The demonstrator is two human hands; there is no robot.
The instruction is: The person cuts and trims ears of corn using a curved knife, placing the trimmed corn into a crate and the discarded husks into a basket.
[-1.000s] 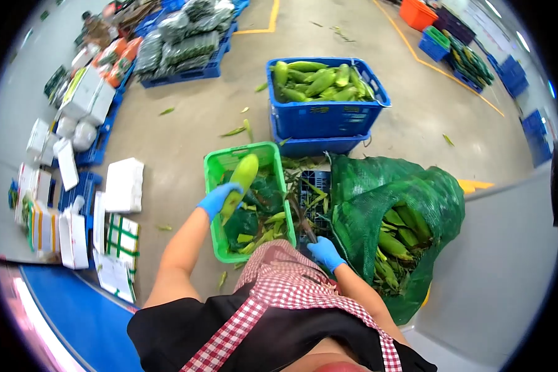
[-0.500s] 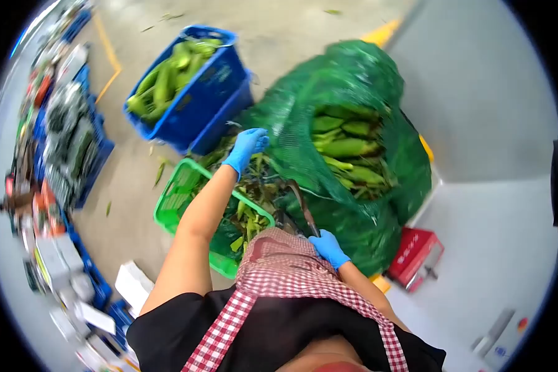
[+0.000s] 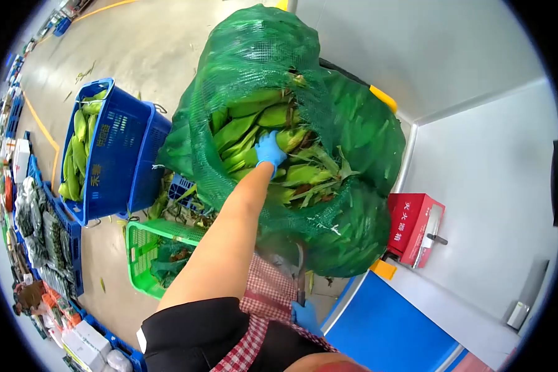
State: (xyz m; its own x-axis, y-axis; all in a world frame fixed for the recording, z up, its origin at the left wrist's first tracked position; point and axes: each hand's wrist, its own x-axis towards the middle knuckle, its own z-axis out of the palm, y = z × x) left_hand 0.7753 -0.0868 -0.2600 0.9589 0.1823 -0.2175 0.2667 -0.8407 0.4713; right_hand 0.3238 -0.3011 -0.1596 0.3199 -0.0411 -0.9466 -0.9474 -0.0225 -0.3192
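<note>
My left hand [image 3: 271, 150], in a blue glove, reaches into the opening of a green mesh sack [image 3: 257, 40]. Its fingers are apart and rest on the husked ears of corn [image 3: 239, 133] inside, touching an ear [image 3: 291, 139] with brown silk. Close to my checked apron [image 3: 266, 285], my right hand [image 3: 306, 316], also gloved in blue, is closed round the handle of a sickle [image 3: 301, 273]. The sickle's curved blade points up toward the sack; part of my right hand is hidden by my clothing.
Blue crates [image 3: 115, 149] stand at the left, the front one filled with green ears. A green basket [image 3: 139, 260] with leaf scraps sits below them. To the right are a red box [image 3: 409, 226] and a grey wall [image 3: 477, 161]. Packed goods line the far left.
My left hand has moved right, from above the scraps by the blue crates into the mesh sack. My view has turned toward the sack. The sickle stays in my right hand.
</note>
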